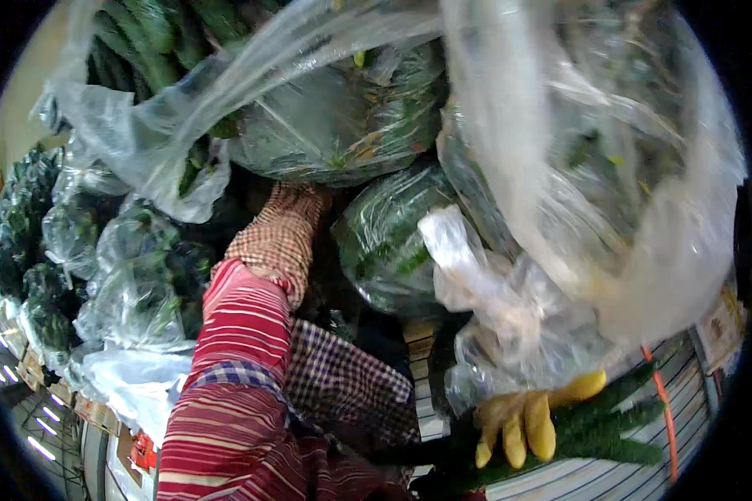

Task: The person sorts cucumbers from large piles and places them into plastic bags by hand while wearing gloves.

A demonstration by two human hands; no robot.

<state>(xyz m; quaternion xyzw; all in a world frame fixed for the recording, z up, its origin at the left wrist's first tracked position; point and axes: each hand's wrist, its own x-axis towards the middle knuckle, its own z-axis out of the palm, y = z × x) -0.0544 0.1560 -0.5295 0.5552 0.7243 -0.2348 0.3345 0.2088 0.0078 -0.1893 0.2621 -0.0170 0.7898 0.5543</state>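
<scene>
My left arm (pixel 238 351), in a red striped sleeve with a brown checked cover (pixel 276 234), reaches forward. Its hand disappears under a large clear plastic bag (pixel 309 125) of dark green vegetables, so the fingers are hidden. Just right of the arm lies another tightly wrapped green bag (pixel 397 242). No part of my right hand can be made out. At the lower right, a tan glove with yellow fingertips (pixel 518 426) rests over long green vegetables (pixel 618 434). No arm shows joined to it, and whether a hand is inside I cannot tell.
A big clear bag (pixel 576 167) bulges at the right, with a crumpled white plastic end (pixel 476 267) beside it. Several bagged greens (pixel 134 259) line the left. Long green cucumbers (pixel 154 42) fill the upper left. A ridged surface (pixel 560 484) and an orange strip (pixel 664 409) show lower right.
</scene>
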